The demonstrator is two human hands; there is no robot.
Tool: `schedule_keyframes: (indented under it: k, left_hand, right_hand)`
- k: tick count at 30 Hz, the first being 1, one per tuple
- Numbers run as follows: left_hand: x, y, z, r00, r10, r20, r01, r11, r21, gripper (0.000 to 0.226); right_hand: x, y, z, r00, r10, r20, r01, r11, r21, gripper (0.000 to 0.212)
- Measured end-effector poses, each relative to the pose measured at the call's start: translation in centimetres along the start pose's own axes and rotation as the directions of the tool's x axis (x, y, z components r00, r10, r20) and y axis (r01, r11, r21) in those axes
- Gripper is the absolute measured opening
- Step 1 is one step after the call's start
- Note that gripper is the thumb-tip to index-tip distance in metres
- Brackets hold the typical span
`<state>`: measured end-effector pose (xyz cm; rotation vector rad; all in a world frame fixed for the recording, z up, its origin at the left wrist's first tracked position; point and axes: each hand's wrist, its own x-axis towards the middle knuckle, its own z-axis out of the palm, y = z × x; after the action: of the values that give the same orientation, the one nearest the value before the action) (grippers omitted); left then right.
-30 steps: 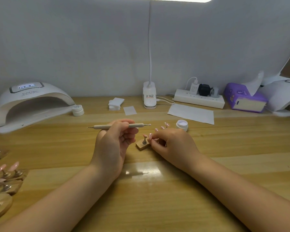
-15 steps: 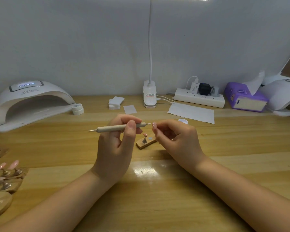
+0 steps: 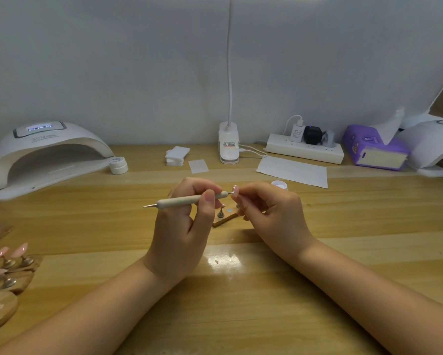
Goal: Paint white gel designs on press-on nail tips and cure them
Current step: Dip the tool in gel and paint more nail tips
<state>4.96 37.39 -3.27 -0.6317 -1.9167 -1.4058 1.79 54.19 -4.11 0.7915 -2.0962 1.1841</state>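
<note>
The left hand (image 3: 179, 226) gripped a dotting pen (image 3: 189, 200) almost level above the tabletop (image 3: 241, 316), its right tip touching a pink nail tip (image 3: 235, 190). The right hand (image 3: 274, 216) pinched this nail tip between its fingers. Below them stood a small wooden holder (image 3: 224, 220). A curing lamp (image 3: 43, 155) sat far left, and a small open jar (image 3: 279, 185) was behind the right hand.

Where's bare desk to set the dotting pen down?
Bare wood lies between the curing lamp and the left hand, which grips the dotting pen. More lies near the front edge between the forearms. It is crowded at the left edge with nail holders, under the hands around the wooden stand, and along the back by the power strip.
</note>
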Motion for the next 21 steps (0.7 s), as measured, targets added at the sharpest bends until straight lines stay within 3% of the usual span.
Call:
schedule_keyframes:
  k: [21]
  left_hand:
    - [0.02,0.11,0.03,1.0,-0.013,0.019,0.013,1.0,0.026,0.015]
  right_hand:
    - [-0.02,0.14,0.16,0.999,-0.033,-0.019,0.033,0.999,-0.007,0.011]
